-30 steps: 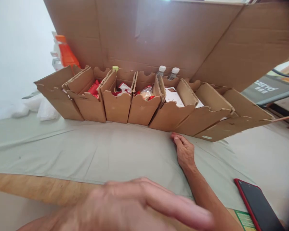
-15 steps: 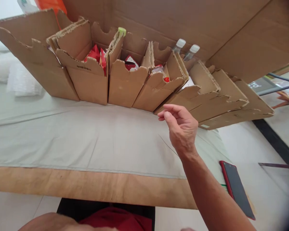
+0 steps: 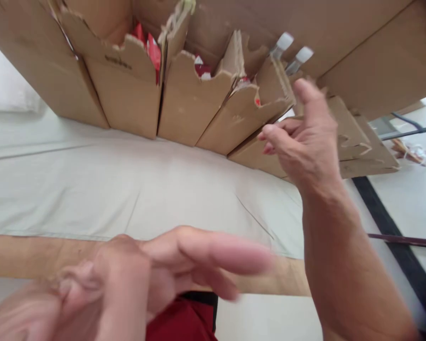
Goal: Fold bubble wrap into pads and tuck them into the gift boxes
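Observation:
My right hand [image 3: 310, 135] is raised in front of the cardboard bins at the right, fingers apart and holding nothing. Behind it stand two clear bottles with white caps [image 3: 286, 40], their lower parts hidden by a bin wall. Low in the view, my left hand [image 3: 163, 270] stretches its fingers to the right above the table's front edge. It is blurred and holds nothing that I can see. Red packets [image 3: 152, 49] show in one cardboard bin [image 3: 122, 90]. A dark red and white pack [image 3: 202, 68] sits in the neighbouring bin [image 3: 190, 104].
The bins stand in a row along the back of a table with a pale cloth [image 3: 102, 184] and a wooden front edge [image 3: 31, 255]. Behind them rises a large cardboard panel [image 3: 369, 66]. Bubble wrap [image 3: 10, 90] lies at far left.
My left hand has come up into view from the bottom edge. My right hand has moved up and to the right, closer to the bins. The camera view has shifted.

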